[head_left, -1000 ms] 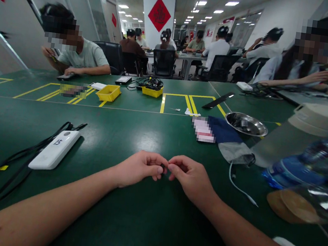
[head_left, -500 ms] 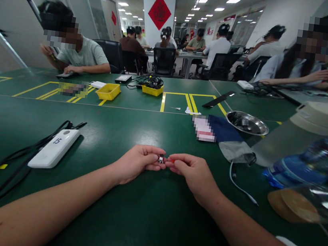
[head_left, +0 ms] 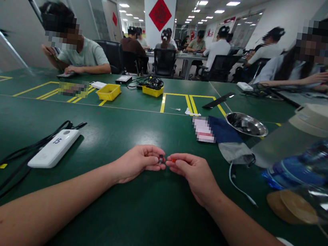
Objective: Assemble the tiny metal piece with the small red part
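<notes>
— Green tabletop (head_left: 138, 224) is spread across the frame, with people (head_left: 85, 54) seated along its upper part. How are the hands placed?

— Near the centre, close together, each closed on something. A small dark-and-silver piece (head_left: 160, 159) is pinched between thumb and fingers by the left hand (head_left: 136, 161); an orange-red piece (head_left: 174, 160) is gripped likewise by the right hand (head_left: 197, 176). Whether the fingertips touch cannot be told.

— Which step is judged to be in hand?

— Fine two-handed handling, it would seem, with both pieces held just beside each other, not joined. For the next move, steady wrists and a light, exact pinch would be called for, lest either be dropped.

— How do the pieces look?

— Tiny; the left one is glinting, its details too small to be made out, and the right one is mostly covered by the thumb.

— Farther out?

— At left, a white block (head_left: 53, 149) marked "15" is seen beside black cables (head_left: 11, 155); at right, a blue-and-grey pouch (head_left: 225, 131) and a metal bowl (head_left: 262, 129).
</notes>
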{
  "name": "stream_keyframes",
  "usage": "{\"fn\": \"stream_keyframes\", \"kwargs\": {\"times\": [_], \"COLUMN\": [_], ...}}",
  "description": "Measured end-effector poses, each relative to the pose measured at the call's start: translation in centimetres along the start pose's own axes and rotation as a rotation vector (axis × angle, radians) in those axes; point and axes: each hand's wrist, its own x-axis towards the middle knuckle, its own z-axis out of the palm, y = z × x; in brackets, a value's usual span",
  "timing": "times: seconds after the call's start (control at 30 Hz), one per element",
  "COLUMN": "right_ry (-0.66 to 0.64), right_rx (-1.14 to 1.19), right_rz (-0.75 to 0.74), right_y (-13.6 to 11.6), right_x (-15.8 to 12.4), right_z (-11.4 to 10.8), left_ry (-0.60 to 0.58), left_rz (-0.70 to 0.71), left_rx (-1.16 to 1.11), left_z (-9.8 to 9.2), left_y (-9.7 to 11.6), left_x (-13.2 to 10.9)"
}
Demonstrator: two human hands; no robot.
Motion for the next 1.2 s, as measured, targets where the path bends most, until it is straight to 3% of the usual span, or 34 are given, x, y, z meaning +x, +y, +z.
{"fn": "stream_keyframes", "kwargs": {"times": [0.8,1.2], "right_ry": [-0.055,-0.05], "right_rx": [-0.125,0.051], "right_rz": [-0.074,-0.049], "right_y": [-0.09,-0.15], "right_x": [-0.26,-0.37], "right_z": [-0.04,-0.19], "left_ry": [-0.049,-0.104], "left_rz": [-0.033,-0.005], "left_rx": [-0.014,-0.15], "left_z": [0.28,0.22], "left_y": [0.6,0.82], "left_x": [-0.54,-0.72]}}
